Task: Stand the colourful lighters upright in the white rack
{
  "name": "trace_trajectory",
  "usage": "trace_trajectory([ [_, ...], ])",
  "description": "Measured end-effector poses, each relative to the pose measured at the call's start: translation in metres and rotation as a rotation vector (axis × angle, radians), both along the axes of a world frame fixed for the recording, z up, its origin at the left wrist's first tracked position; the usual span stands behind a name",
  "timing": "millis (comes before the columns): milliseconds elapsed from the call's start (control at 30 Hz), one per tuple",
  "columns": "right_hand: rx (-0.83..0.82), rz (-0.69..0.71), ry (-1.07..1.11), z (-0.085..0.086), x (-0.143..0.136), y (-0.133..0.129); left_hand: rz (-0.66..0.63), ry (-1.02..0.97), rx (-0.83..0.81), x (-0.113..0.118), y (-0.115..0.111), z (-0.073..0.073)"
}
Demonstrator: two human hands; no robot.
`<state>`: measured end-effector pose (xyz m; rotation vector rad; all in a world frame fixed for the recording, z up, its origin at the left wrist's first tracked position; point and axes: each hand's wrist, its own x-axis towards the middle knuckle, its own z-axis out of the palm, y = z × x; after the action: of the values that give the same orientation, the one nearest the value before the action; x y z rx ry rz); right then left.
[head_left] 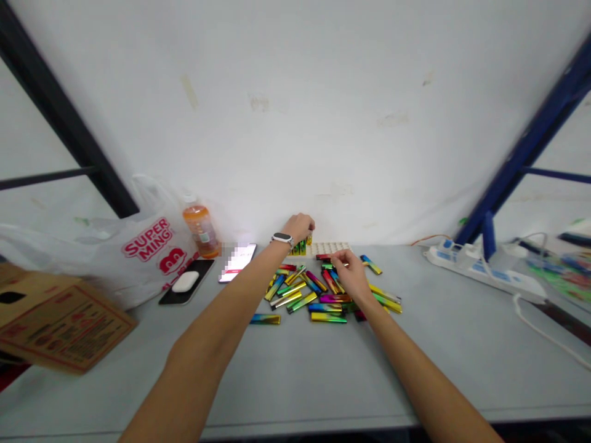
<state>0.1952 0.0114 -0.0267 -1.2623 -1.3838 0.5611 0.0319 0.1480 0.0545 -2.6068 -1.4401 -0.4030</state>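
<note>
Yellow lighter (309, 240) — blw L grip (311, 230), at tray (333, 248)

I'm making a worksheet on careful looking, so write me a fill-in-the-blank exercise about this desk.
The hand wearing the wristband is the ____ one.
Upper lettering on the plastic bag reads SUPER ____.
The bottle looks mainly ____ in colour.
The power strip lies to the ____ of the shiny pieces.
Missing words: left; MING; orange; right.
</note>
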Motion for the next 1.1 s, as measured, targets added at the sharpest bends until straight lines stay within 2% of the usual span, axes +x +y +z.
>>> trace_trajectory([
  [133,-0.003,-0.046,-0.158,-0.001,0.003,0.005,0.015,0.049,0.044,0.001,-0.01,0.005],
  [300,-0.078,-0.117,-0.552,0.007,0.001,0.015,0.009,0.117,0.108,0.004,-0.026,0.003],
  [500,-0.17,-0.048,-0.981,0.024,-0.007,0.032,0.015,0.161,0.179,0.0,-0.035,0.0],
  [600,-0.192,-0.019,-1.108,0.029,-0.009,0.042,-0.008,0.071,0.206,-0.004,-0.042,0.001],
  [733,-0.152,0.021,-1.181,0.032,-0.009,0.051,-0.036,-0.202,0.248,-0.009,-0.063,-0.006],
  [833,-0.056,0.049,-1.127,0.035,-0.006,0.053,-0.035,-0.42,0.23,-0.014,-0.085,-0.019],
  [900,0.007,0.075,-1.0,0.038,-0.005,0.05,-0.034,-0.573,0.207,-0.018,-0.1,-0.031],
  [967,0.063,0.136,-0.781,0.041,-0.006,0.043,-0.047,-0.707,0.175,-0.022,-0.112,-0.042],
  [1100,0.125,0.263,-0.161,0.041,-0.021,0.018,-0.037,-0.899,0.088,-0.027,-0.134,-0.054],
])
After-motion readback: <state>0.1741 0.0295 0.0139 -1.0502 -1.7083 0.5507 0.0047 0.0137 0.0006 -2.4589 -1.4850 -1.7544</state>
